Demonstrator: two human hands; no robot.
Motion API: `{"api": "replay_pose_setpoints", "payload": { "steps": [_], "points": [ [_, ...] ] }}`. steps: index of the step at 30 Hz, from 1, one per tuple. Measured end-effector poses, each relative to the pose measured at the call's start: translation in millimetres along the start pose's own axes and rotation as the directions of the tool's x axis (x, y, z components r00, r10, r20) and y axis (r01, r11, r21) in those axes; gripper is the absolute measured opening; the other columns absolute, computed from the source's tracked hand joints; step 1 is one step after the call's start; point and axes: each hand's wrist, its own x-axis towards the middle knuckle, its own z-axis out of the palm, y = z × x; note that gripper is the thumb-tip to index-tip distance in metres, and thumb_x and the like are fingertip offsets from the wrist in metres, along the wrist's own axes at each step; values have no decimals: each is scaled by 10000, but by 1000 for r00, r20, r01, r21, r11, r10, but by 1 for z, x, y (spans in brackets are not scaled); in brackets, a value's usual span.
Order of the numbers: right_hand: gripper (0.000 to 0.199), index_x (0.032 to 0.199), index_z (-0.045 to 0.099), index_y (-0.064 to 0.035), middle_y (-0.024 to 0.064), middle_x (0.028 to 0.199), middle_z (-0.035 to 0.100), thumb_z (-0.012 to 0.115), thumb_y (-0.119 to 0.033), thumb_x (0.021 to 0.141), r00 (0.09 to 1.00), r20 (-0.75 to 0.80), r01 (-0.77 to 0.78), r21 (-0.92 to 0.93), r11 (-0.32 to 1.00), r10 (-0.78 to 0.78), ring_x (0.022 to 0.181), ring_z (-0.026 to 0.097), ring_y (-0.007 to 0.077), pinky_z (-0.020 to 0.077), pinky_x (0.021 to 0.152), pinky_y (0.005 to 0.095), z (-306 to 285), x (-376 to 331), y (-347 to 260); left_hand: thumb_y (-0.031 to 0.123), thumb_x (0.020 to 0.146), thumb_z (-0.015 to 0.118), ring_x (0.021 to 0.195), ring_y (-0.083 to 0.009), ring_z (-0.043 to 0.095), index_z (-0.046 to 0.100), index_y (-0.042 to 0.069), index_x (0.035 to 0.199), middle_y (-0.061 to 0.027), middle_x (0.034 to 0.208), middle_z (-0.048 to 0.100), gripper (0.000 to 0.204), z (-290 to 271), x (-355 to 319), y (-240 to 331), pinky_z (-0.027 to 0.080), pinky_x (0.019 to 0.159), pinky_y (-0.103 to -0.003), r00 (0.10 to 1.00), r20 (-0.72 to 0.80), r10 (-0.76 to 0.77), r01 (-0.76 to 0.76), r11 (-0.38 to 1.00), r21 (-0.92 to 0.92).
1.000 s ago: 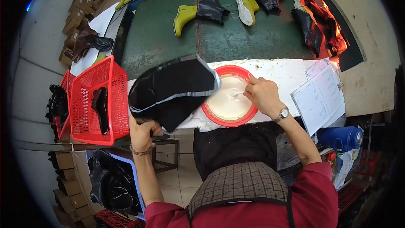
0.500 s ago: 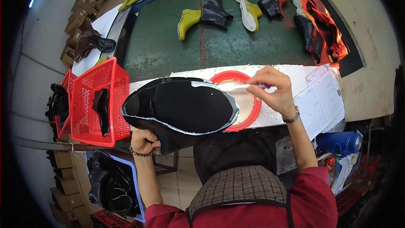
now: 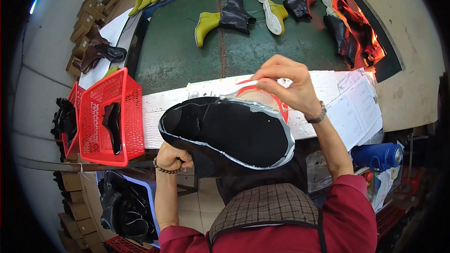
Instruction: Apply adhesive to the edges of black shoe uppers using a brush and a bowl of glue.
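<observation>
Closest to the worker, a black boot (image 3: 229, 131) is turned sole-up over the near edge of the bench, its bare underside ringed by a pale grey margin. Low at the boot's heel end, the left hand (image 3: 172, 157) is clenched around the part of the boot that hangs below the bench edge; a string of dark beads sits on that wrist. Above the toe end, the right hand (image 3: 287, 84) has its fingers pinched together on a thin white brush (image 3: 236, 88), whose tip seems to reach the boot's rim, though I cannot tell whether it touches. A watch shows on that wrist.

Behind the boot, mostly hidden by it, a red bowl (image 3: 280, 105) rests on the white worktop (image 3: 154, 105). To the right of the hand lie sheets of printed paper (image 3: 358, 107), and below them, off the bench, a blue flask (image 3: 379, 155) lies on its side. On the left end of the bench stands a red plastic basket (image 3: 110, 117) with a dark shoe piece inside; a second red basket sits just beyond it, further left.

Farther off, a green conveyor belt (image 3: 178, 51) runs across the room. On it stand a lime-green boot (image 3: 205, 26) and a black ankle boot (image 3: 235, 15), touching each other, with more pale-soled lime boots and black boots further right. At the belt's right end an orange glow lights several dark boots. Brown cardboard boxes (image 3: 84, 28) are stacked at the far left.
</observation>
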Motion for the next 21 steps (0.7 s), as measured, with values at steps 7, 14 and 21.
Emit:
{"api": "replay_pose_setpoints", "payload": {
  "steps": [7,14,21],
  "points": [
    [135,922,785,-35,51,860,679,797,-25,788,999,13,-35,-143,989,37,754,602,127,445,650,263,-14,-9,-3,-192,533,506,375,-209,475,541,-109,1267,-272,946,689,739,12,5,3,306,319,-296,995,-55,-87,88,996,23],
    [126,894,793,-77,28,826,688,825,-86,772,983,184,69,-353,933,-4,725,576,133,413,694,298,-26,13,-5,-209,565,491,352,-199,463,544,-94,1254,-222,805,669,700,20,12,3,319,310,-310,985,-54,-164,168,984,59],
    [107,867,789,-94,-1,810,691,812,-190,827,976,214,76,-220,972,-27,641,584,109,388,702,271,-22,18,-1,-215,590,505,383,-204,493,516,-52,1315,-203,832,668,743,25,14,-2,356,322,-313,969,-51,-241,245,964,105]
  ]
}}
